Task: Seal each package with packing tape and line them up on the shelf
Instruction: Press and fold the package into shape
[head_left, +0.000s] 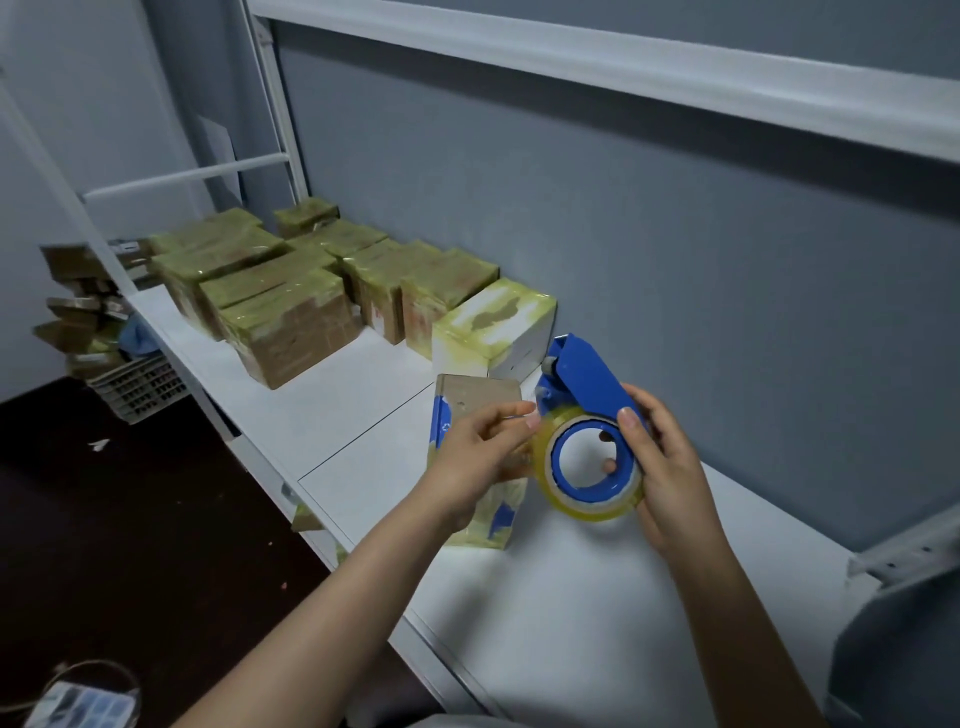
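My right hand (662, 467) grips a blue tape dispenser (587, 379) loaded with a yellowish clear tape roll (592, 504), held just above the white shelf (363, 415). My left hand (478, 457) pinches the loose end of the tape at the roll's left edge. Directly behind my left hand stands a small blue-and-white package (478, 400) with a brown flap on top and tape on its lower side. Several taped packages (291, 322) line the shelf's far left, ending in a white taped box (493, 327).
A grey wall backs the shelf, and a white upper shelf beam (623, 67) runs overhead. A plastic crate (140, 387) and piled cardboard (78, 312) sit on the dark floor at left. A small device (83, 706) lies at the bottom left. A metal bracket (904, 556) sticks out at right.
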